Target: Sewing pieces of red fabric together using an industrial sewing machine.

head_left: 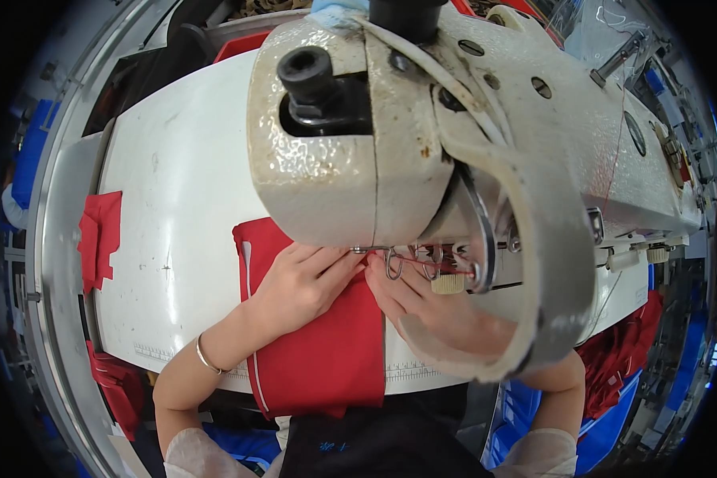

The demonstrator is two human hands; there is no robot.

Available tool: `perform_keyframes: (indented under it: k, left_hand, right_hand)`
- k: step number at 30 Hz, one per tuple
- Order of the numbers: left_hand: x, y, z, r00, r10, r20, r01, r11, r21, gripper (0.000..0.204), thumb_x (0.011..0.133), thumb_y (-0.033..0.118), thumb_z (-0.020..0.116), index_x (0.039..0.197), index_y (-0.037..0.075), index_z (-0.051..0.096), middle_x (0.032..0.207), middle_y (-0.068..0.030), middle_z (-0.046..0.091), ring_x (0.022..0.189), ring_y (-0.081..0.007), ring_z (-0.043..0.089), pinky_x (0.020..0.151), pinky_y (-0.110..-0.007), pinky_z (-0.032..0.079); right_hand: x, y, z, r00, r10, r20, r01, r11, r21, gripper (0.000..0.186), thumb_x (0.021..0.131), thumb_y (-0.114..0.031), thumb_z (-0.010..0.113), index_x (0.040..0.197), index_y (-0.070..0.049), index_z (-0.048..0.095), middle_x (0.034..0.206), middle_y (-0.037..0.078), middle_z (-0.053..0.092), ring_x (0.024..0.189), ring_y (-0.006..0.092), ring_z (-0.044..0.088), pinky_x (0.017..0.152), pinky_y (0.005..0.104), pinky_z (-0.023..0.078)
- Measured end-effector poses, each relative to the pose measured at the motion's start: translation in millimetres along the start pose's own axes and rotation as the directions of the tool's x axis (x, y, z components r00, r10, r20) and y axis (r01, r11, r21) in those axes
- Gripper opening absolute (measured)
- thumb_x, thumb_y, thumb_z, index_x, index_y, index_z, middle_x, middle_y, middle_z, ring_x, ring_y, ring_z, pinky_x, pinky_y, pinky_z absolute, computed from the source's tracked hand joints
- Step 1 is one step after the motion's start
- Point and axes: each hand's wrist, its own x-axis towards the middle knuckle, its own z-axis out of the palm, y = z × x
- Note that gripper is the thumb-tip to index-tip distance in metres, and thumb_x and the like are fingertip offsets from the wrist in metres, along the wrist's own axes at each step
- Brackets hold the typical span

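A red fabric piece (319,362) with a pale stripe along its left edge lies on the white sewing machine bed, its lower end hanging over the front edge. My left hand (299,287) presses on its upper part, fingers together and gripping the cloth beside the needle area. From the other side my right hand (426,307) closes its fingers on the cloth's right edge, partly hidden behind the curved machine guard. The fingertips of both hands meet close under the white sewing machine head (319,187), where the needle cannot be made out. Red thread runs through the metal guides.
A folded red cloth (99,239) lies at the table's left edge, with another red cloth (118,390) hanging below. At right, a blue bin (613,430) holds several red pieces. The curved guard (562,263) stands over my right forearm.
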Motion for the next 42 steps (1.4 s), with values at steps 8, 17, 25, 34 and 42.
perform_keyframes:
  k: [8, 17, 25, 34, 42]
  left_hand:
    - [7, -6, -7, 0.999, -0.035, 0.035, 0.034, 0.999, 0.006, 0.011, 0.07, 0.0, 0.068, 0.079, -0.002, 0.063, 0.084, -0.012, 0.059, 0.078, -0.0291, 0.059, 0.065, -0.039, 0.048]
    - [7, -9, -4, 0.995, -0.084, 0.057, 0.086, 0.996, -0.036, 0.014, 0.07, -0.001, 0.067, 0.083, -0.002, 0.062, 0.085, -0.0127, 0.059, 0.079, -0.0309, 0.059, 0.067, -0.042, 0.047]
    - [6, -13, 0, 0.999, -0.023, 0.029, 0.024, 0.999, -0.027, 0.014, 0.07, -0.001, 0.068, 0.082, -0.001, 0.061, 0.084, -0.0126, 0.059, 0.078, -0.0311, 0.059, 0.065, -0.04, 0.047]
    - [-12, 47, -31, 0.987, -0.11, 0.117, 0.109, 0.994, 0.017, 0.037, 0.076, 0.025, 0.071, 0.1, -0.003, 0.061, 0.111, -0.015, 0.055, 0.101, -0.031, 0.053, 0.084, -0.043, 0.045]
    - [-86, 138, -39, 0.989, 0.123, -0.082, -0.107, 0.979, 0.171, 0.029, 0.07, 0.013, 0.068, 0.095, -0.002, 0.067, 0.093, -0.0106, 0.063, 0.082, -0.0224, 0.059, 0.068, -0.03, 0.052]
  right_hand:
    - [-7, 8, 23, 0.996, -0.094, 0.007, 0.094, 0.993, -0.069, 0.025, 0.061, -0.02, 0.06, 0.085, -0.014, 0.065, 0.081, 0.001, 0.061, 0.079, 0.0183, 0.061, 0.071, 0.0374, 0.047]
    - [-3, 10, 7, 0.993, -0.112, 0.029, 0.111, 0.993, 0.031, 0.034, 0.076, -0.011, 0.058, 0.104, 0.007, 0.062, 0.109, 0.015, 0.06, 0.096, 0.0244, 0.061, 0.087, 0.0318, 0.051]
    - [-2, 2, -3, 0.999, 0.008, 0.039, -0.009, 1.0, 0.019, 0.024, 0.057, -0.02, 0.06, 0.079, -0.012, 0.063, 0.076, 0.0, 0.058, 0.077, 0.0148, 0.058, 0.073, 0.0367, 0.046]
    - [-28, -52, -33, 0.998, -0.058, -0.018, 0.061, 0.932, 0.357, 0.039, 0.067, -0.009, 0.058, 0.102, 0.008, 0.063, 0.083, 0.005, 0.056, 0.072, 0.0148, 0.055, 0.056, 0.0234, 0.043]
    - [-22, -89, -50, 0.966, 0.167, -0.199, -0.043, 0.86, 0.509, 0.04, 0.065, -0.008, 0.06, 0.103, 0.004, 0.064, 0.088, 0.005, 0.056, 0.069, 0.0129, 0.054, 0.054, 0.0227, 0.043]
